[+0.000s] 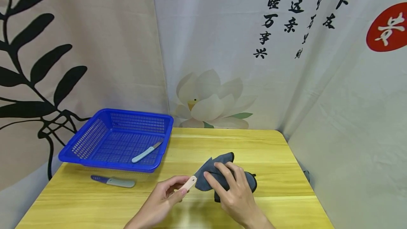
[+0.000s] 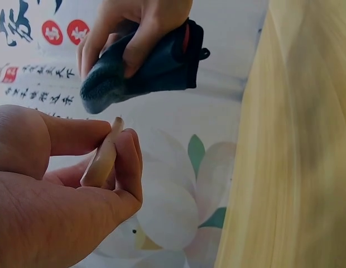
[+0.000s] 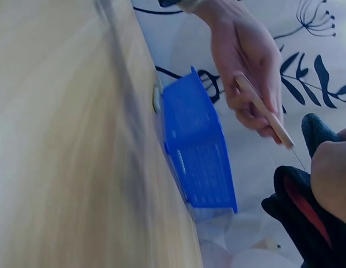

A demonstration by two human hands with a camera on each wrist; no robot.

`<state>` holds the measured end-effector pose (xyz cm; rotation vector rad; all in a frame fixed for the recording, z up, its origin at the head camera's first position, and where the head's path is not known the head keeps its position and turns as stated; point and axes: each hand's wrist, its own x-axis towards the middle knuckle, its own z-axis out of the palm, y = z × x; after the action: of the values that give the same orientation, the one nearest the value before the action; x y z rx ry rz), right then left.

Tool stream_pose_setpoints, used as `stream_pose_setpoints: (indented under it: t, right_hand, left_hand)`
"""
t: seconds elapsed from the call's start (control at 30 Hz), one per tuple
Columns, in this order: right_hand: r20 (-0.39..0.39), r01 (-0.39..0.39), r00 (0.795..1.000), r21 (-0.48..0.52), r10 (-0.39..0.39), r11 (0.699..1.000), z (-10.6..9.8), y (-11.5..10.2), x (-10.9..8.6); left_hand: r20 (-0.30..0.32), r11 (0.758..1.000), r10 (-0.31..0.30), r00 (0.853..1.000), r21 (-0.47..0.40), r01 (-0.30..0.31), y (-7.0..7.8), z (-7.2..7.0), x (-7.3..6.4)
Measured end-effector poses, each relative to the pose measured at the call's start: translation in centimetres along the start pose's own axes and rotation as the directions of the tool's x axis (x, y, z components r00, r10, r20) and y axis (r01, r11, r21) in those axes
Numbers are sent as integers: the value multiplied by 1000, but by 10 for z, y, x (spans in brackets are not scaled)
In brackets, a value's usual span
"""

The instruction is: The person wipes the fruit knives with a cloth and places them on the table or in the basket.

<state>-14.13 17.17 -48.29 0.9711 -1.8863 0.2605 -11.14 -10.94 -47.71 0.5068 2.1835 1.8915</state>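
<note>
My left hand (image 1: 163,197) grips a knife by its pale beige handle (image 1: 189,183), its thin blade pointing up and away to the right. A folded dark grey-blue cloth (image 1: 206,178) with black edging is held in my right hand (image 1: 236,193), fingers spread over its top. Most of the blade is hidden by the cloth in the head view. The left wrist view shows the thumb and fingers pinching the handle (image 2: 100,163), and the right hand's thumb clamped on the cloth (image 2: 164,72). A thin edge of the blade (image 3: 299,159) runs toward the cloth in the right wrist view.
On the table's left stands a blue plastic basket (image 1: 101,163) with a light-blue-handled knife (image 1: 144,154) in it. Another knife (image 1: 121,182), with a blue blade and pale handle, lies in front of the basket. A printed curtain (image 1: 210,38) hangs behind the wooden table (image 1: 279,186).
</note>
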Motion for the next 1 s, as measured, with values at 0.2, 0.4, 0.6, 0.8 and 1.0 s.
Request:
stream_pose_setpoints:
  t: [0.2, 0.4, 0.6, 0.8, 1.0]
  right_hand:
    - [63, 16, 998, 19, -17, 1000, 3, -9, 0]
    - [133, -24, 991, -16, 26, 1000, 1, -11, -1]
    - [163, -55, 985, -54, 63, 997, -1, -5, -1]
    - [131, -65, 989, -80, 75, 995, -2, 6, 0]
    - [68, -58, 996, -92, 65, 994, -1, 18, 0]
  left_hand:
    - [13, 1000, -9, 1000, 2, 9, 2, 1, 1]
    - [24, 999, -49, 999, 17, 49, 4, 1, 1]
    - [56, 999, -48, 997, 6, 47, 4, -2, -1]
    - [62, 1000, -3, 998, 29, 1, 5, -3, -1]
    - [83, 999, 0, 997, 33, -3, 5, -4, -2]
